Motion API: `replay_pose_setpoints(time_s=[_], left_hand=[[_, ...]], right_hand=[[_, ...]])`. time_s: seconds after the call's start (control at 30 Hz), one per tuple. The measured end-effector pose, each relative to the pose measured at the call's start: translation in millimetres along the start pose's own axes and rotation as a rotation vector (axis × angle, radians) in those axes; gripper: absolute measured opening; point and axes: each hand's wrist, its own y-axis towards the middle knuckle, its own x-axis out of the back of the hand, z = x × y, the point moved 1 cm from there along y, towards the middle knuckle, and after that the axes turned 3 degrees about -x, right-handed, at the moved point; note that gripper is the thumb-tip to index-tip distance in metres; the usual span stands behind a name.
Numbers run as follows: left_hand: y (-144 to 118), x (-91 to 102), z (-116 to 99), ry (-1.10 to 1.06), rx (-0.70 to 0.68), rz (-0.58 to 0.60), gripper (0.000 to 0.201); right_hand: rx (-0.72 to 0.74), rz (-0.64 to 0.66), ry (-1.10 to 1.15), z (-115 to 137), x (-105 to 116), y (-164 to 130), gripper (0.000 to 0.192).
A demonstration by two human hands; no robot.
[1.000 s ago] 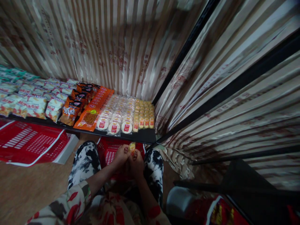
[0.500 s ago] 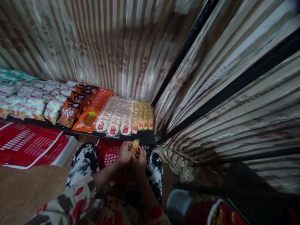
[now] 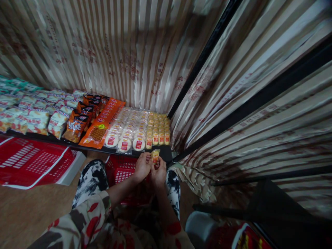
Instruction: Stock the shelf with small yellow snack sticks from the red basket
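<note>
A small yellow snack packet (image 3: 155, 155) with a red label is held upright between my two hands, just in front of the shelf edge. My left hand (image 3: 142, 167) is closed at its left side, fingers curled. My right hand (image 3: 159, 172) pinches its lower right part. Beyond them on the black shelf (image 3: 166, 151) stand rows of matching yellow snack packets (image 3: 158, 129). Left of these are rows of round white crackers (image 3: 125, 144) in clear wrappers.
Farther left are a flat orange snack bag (image 3: 100, 126), small orange-black bags (image 3: 75, 127) and several white bags (image 3: 37, 119). A red basket (image 3: 123, 175) sits between my knees. Black frame bars (image 3: 233, 110) slant along the striped curtain on the right.
Both hands have moved slightly right and up with the yellow snack packet, which now sits closer to the shelf's front edge. The shelf rows look the same.
</note>
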Motion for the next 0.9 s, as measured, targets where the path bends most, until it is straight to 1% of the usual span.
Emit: replay_pose_setpoints(time_s=[0.13,0.33,0.63,0.8,0.9], left_hand=[[1,-3.5,0,0.034,-0.042,0.007,0.020],[4,-6.2,-1,0.089,-0.112,0.035,0.022],[14,-13.0,4,0.105,-0.123,0.088,0.031],[18,-16.2,4,0.115,-0.106,0.077,0.032],[20,-16.8,3,0.106,-0.105,0.067,0.032]], right_hand=[[-0.022,-0.016,0.025,3,2,10,0.050],[-0.015,-0.019,0.015,3,3,24,0.045],[-0.038,-0.037,-0.014,6,-1,42,0.046],[-0.055,-0.023,-0.024,7,-4,51,0.047],[-0.041,-0.023,-0.039,5,-6,54,0.046]])
